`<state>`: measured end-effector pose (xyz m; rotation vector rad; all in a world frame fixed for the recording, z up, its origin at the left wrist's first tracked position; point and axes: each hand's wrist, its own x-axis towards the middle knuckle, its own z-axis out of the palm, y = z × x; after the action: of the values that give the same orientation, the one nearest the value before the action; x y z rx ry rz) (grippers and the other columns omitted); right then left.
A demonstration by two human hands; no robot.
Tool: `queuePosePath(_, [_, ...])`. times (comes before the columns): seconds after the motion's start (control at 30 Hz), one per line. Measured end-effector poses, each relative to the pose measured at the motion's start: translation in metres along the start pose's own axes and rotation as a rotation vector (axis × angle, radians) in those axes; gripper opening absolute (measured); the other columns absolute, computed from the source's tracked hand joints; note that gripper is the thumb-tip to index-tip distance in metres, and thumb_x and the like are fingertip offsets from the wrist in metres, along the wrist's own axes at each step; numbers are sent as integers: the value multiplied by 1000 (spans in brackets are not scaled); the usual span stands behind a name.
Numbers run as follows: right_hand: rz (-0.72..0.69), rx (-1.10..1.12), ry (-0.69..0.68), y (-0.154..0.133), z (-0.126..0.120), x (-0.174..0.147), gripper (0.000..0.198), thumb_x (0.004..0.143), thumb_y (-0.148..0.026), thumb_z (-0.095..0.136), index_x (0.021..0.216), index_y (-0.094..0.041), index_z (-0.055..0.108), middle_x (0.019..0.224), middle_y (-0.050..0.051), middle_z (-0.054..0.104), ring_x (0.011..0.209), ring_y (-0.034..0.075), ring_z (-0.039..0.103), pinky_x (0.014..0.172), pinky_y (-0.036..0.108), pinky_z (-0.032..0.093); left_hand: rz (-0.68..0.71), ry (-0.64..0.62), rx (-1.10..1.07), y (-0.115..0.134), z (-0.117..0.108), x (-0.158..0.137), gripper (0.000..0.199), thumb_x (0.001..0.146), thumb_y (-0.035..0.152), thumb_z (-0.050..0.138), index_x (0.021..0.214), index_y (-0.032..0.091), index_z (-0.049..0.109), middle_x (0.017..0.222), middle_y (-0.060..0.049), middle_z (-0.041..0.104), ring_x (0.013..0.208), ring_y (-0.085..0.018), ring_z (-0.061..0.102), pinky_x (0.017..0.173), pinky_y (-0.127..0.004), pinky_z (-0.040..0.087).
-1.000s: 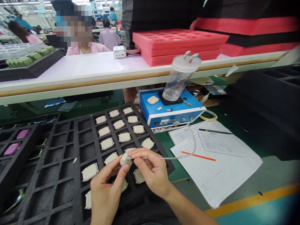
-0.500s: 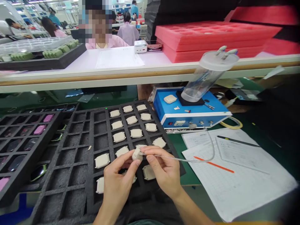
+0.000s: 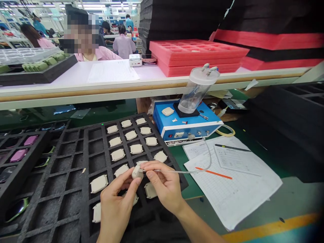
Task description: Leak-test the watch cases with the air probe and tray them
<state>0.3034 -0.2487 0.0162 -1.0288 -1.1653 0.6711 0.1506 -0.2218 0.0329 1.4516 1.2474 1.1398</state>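
Casing (image 3: 137, 172), cream, sits clamped in the left grip (image 3: 118, 199); right grip (image 3: 165, 187) pinches clear tube (image 3: 188, 172) against it.

On a long white shelf (image 3: 108, 94), a black tray (image 3: 59, 70) of green pieces (image 3: 43, 64), a printed sheet (image 3: 112, 71), a small white box (image 3: 135, 60) and red foam trays (image 3: 202, 60) sit before a person in pink (image 3: 107, 54), while below right a black pen (image 3: 233, 147) and orange strip (image 3: 214, 173) lie on papers (image 3: 227, 199).
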Motion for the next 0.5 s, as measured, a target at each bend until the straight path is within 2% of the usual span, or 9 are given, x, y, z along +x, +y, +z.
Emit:
queuePosePath(0.23, [-6,22,34,-3,4,0,13,98,-22,68,99,-25,80,98,6,81,95,20,78,83,29,66,0,-21,-24,-2,0,0,30,79,36,80,103,20,85,90,-6,83,71,-21,78,68,-28,66])
queuePosePath(0.5, [-11,0,33,-2,3,0,13,98,-22,69,99,-25,81,99,6,81,95,20,79,83,28,66,-16,-10,-51,-1,2,-2,28,79,35,81,101,19,85,90,-6,83,72,-20,77,68,-26,65])
